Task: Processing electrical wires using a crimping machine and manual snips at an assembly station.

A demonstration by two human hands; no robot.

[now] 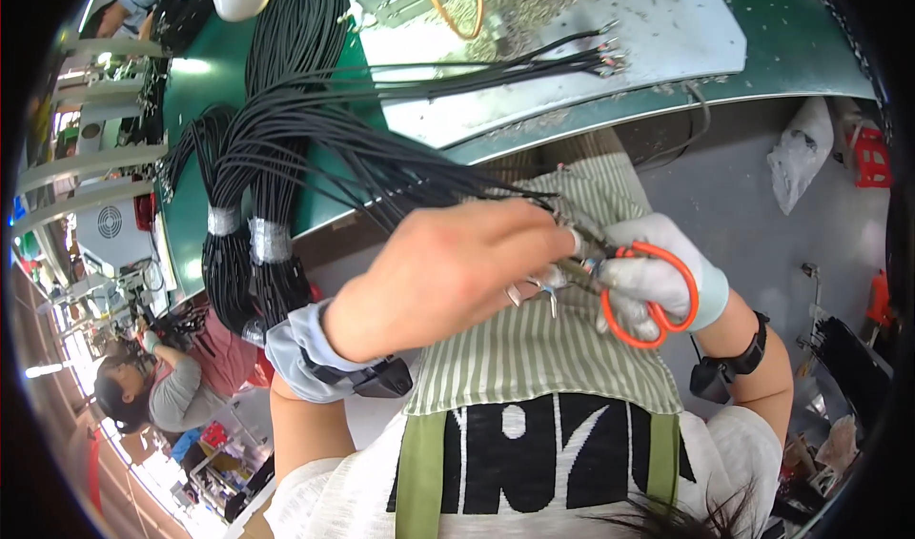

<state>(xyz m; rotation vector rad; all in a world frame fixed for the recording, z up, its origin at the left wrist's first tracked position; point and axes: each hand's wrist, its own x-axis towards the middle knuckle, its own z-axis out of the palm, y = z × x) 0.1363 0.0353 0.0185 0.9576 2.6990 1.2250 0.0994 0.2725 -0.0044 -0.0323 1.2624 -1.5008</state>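
My bare left hand (448, 267) is closed in a pinch around the end of a black cable, in front of the striped apron. In my right hand (658, 267), which wears a pale glove, are scissors with orange-red handles (688, 270). The scissor blades meet the fingertips of my left hand, so the exact point of contact is hidden. A bunch of black cables (381, 162) runs from the table towards my left hand. Several other cable ends with bare, coloured wires (610, 58) lie on the white board.
A green table (329, 210) carries a white board (686, 24) strewn with small pale scraps. Thick cable bundles (291, 43) lie on the left, with taped hanks (272, 239) over the edge. Another person (181, 377) sits at far left. A plastic bag (801, 158) hangs at right.
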